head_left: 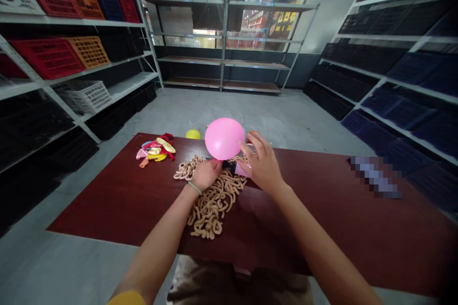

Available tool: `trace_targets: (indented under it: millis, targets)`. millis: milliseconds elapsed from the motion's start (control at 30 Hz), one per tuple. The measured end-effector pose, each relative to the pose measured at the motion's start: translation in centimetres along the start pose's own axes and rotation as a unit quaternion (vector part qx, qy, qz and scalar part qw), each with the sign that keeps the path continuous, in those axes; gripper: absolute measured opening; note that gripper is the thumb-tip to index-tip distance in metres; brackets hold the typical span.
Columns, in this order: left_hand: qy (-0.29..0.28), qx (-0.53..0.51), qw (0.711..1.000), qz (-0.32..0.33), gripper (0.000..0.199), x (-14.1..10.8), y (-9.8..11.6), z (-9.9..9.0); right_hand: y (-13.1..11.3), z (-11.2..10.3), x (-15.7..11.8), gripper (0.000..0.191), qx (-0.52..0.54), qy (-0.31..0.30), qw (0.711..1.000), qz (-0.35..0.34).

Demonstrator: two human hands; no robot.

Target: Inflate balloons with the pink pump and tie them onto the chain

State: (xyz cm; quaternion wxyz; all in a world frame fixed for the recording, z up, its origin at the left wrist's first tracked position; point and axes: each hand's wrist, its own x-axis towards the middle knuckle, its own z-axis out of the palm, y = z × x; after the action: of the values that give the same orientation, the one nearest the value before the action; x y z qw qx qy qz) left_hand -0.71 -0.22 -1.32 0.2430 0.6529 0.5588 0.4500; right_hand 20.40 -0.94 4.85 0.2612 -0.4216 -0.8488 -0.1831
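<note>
A round, inflated pink balloon (pixel 224 138) stands over the far middle of the table. My left hand (pixel 207 174) is closed at its lower end, with finger and thumb pinching the neck. Right beside them is a black nozzle-like piece (pixel 229 167) joined to a pink body (pixel 243 168), perhaps a small pump. My right hand (pixel 264 164) is cupped with its fingers apart. Its fingertips meet the balloon's right side, and its thumb lies by the pink body. Whether it bears any of that body's weight is hidden. Beneath both hands spreads a pile of curled tan pieces (pixel 214 202).
Limp, colourful balloons (pixel 156 150) lie at the table's far left. A yellow rounded thing (pixel 193 134) shows at the far edge. Toward the right rests a blurred-out flat object (pixel 375 176) on the dark red tabletop (pixel 322 209). Shelves with crates (pixel 50 57) flank the room.
</note>
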Motion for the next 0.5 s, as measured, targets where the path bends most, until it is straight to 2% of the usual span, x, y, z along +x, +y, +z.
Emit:
trace_targets:
  millis: [133,300,367,500]
  targets:
    - [-0.008,0.100,0.993,0.065,0.035,-0.3,0.0,0.2,-1.5,-0.3,2.3,0.066,-0.039,-0.066,0.993,-0.093]
    - [0.003,0.173,0.977,0.123,0.036,-0.4,0.0,0.1,-2.6,1.4,3.0,0.059,-0.051,-0.067,0.982,-0.167]
    - [-0.027,0.211,0.971,0.105,0.034,-0.4,0.4,-0.1,-2.2,2.1,3.1,0.054,-0.044,-0.061,0.985,-0.156]
    - [-0.136,0.291,0.947,0.026,0.032,-0.2,1.7,-0.4,-0.9,3.6,2.8,0.051,-0.013,-0.043,0.994,-0.099]
